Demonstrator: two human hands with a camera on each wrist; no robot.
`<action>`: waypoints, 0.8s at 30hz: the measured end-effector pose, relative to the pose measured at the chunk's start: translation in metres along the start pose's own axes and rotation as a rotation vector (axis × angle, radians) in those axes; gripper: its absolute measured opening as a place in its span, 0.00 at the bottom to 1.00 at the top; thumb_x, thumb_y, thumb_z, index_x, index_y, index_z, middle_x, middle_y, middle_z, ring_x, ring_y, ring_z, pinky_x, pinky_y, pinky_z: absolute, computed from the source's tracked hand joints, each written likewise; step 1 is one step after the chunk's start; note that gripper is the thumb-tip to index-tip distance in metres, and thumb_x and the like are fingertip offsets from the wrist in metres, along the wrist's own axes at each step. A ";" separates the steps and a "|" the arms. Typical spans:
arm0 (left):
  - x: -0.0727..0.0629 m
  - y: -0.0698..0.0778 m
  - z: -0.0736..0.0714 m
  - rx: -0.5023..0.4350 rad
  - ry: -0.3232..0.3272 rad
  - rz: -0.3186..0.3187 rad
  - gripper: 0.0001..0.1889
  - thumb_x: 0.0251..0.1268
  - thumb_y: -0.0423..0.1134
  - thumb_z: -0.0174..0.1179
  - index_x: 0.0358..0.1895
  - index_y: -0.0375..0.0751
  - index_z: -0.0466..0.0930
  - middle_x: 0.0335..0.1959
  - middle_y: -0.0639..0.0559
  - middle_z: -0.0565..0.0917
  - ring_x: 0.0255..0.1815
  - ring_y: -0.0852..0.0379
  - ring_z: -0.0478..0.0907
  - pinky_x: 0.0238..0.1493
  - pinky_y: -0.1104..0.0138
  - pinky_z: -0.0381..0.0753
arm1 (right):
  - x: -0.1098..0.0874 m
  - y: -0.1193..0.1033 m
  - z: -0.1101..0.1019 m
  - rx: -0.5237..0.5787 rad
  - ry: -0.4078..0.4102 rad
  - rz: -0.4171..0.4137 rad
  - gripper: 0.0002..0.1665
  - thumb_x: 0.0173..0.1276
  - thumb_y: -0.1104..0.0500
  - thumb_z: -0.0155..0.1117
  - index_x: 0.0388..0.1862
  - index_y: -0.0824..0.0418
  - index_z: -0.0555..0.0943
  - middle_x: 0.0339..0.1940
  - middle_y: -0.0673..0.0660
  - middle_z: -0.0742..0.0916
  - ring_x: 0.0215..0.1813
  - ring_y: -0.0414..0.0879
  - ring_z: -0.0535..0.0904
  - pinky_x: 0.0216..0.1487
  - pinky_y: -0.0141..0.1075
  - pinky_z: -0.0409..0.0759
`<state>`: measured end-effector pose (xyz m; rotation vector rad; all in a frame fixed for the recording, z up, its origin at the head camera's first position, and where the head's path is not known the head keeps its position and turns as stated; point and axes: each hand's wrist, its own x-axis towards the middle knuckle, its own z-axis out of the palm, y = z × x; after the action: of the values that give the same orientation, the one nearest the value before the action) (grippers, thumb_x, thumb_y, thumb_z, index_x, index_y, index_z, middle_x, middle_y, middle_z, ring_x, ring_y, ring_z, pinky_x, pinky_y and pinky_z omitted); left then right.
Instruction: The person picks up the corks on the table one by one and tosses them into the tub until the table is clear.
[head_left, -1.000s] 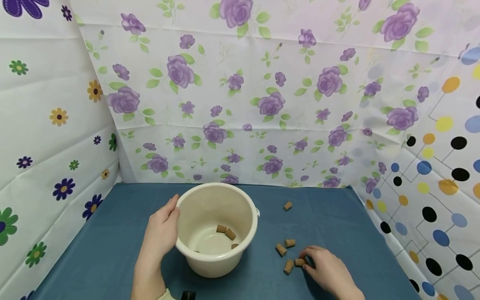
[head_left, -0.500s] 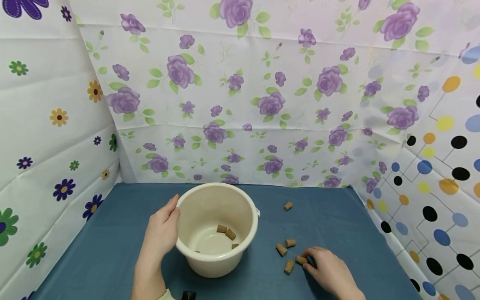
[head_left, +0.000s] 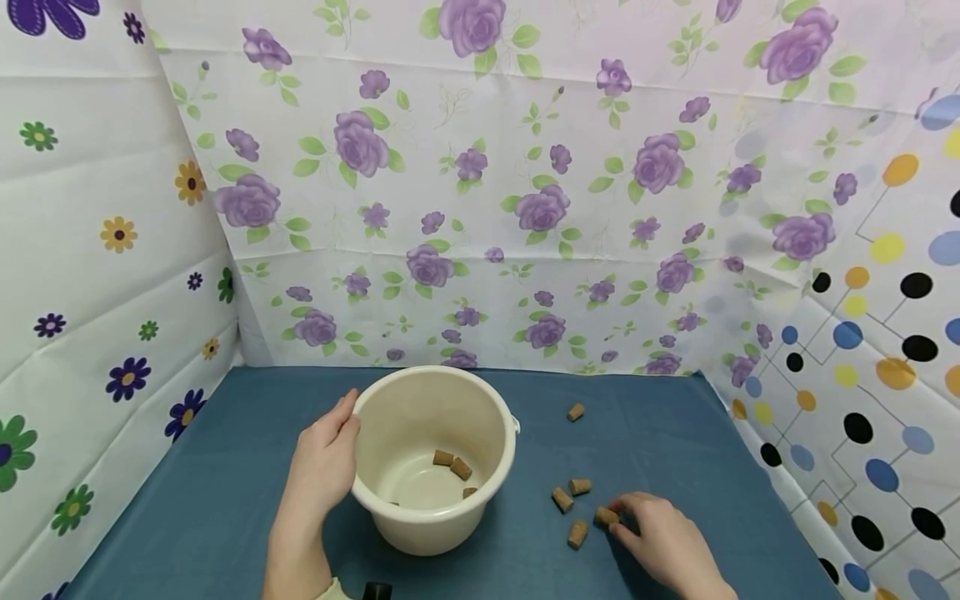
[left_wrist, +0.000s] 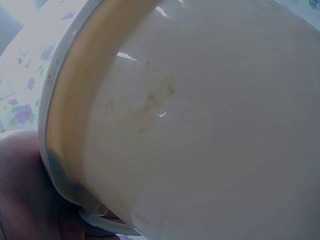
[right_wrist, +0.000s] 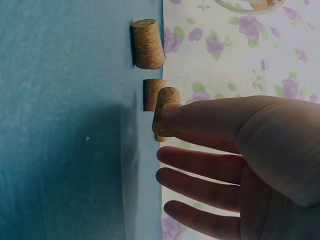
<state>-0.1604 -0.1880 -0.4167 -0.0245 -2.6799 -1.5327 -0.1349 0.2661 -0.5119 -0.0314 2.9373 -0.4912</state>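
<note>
A cream plastic bucket (head_left: 423, 533) stands on the blue cloth, its mouth tipped toward the head camera. My left hand (head_left: 321, 462) grips its rim on the left side; in the left wrist view the bucket's outer wall (left_wrist: 215, 125) fills most of the picture. Several corks lie inside on the bottom, among them one cork (head_left: 461, 468) near the middle. To the right, my right hand (head_left: 663, 537) pinches a cork (right_wrist: 165, 117) between thumb and index finger, close over the cloth. Its other three fingers are extended in the right wrist view.
Several loose corks lie between bucket and right hand, including a near cork (head_left: 577, 534) and a cork (head_left: 562, 500) behind it. Farther back sits a lone cork (head_left: 575, 412). Flowered sheets (head_left: 480, 208) wall the back and left; a dotted sheet (head_left: 885, 417) stands at right.
The cork at my right fingertips has shifted slightly right and back, away from the near loose cork, along with the hand. The left hand and bucket have stayed put.
</note>
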 end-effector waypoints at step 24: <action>0.000 0.001 -0.001 -0.002 0.005 0.001 0.28 0.92 0.42 0.39 0.87 0.41 0.55 0.87 0.41 0.56 0.87 0.40 0.49 0.84 0.41 0.50 | -0.017 -0.028 -0.035 0.140 0.193 -0.080 0.12 0.69 0.51 0.80 0.50 0.47 0.92 0.50 0.48 0.91 0.49 0.48 0.90 0.44 0.49 0.90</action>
<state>-0.1601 -0.1881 -0.4157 -0.0217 -2.6742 -1.5330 -0.1244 0.2514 -0.4677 -0.0891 3.0898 -0.7506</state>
